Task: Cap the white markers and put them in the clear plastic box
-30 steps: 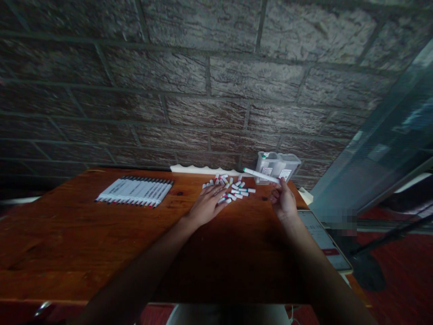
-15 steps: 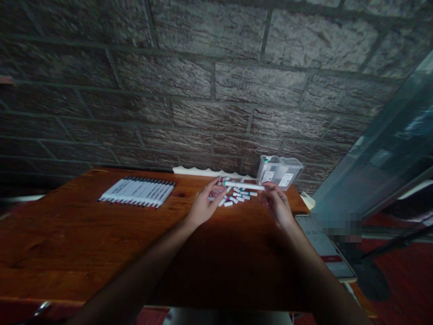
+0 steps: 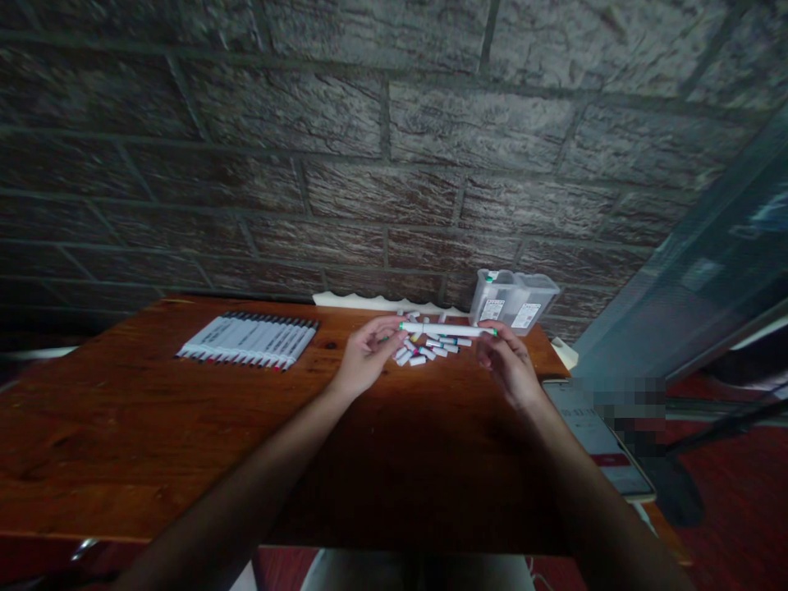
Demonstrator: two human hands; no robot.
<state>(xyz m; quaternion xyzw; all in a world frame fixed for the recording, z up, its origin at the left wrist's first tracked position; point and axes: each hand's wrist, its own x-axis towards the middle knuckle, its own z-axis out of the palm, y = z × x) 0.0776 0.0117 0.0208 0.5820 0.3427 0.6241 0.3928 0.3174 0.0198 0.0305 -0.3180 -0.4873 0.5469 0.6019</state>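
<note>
A white marker [image 3: 446, 329] with green ends is held level between both hands above the wooden table. The fingers of my left hand [image 3: 368, 351] pinch its left end, and my right hand [image 3: 510, 361] grips the right end. Beneath and behind the marker lies a loose pile of white marker caps [image 3: 418, 360], some with coloured ends; the hands and the marker hide part of it. To the left, a row of white markers [image 3: 249, 341] lies side by side, with dark far ends and several coloured near ends.
A clear plastic case [image 3: 520, 308] with labels stands at the back right, a green-tipped piece inside. On the right edge of the table [image 3: 153, 460] lies a tablet [image 3: 600, 447]. White wavy-edged material [image 3: 345, 303] runs along the brick wall [image 3: 345, 197].
The marker now shows green at both ends, and its right end has come into view at my right fingers. My left fingers have closed around the left end. The view has shifted slightly.
</note>
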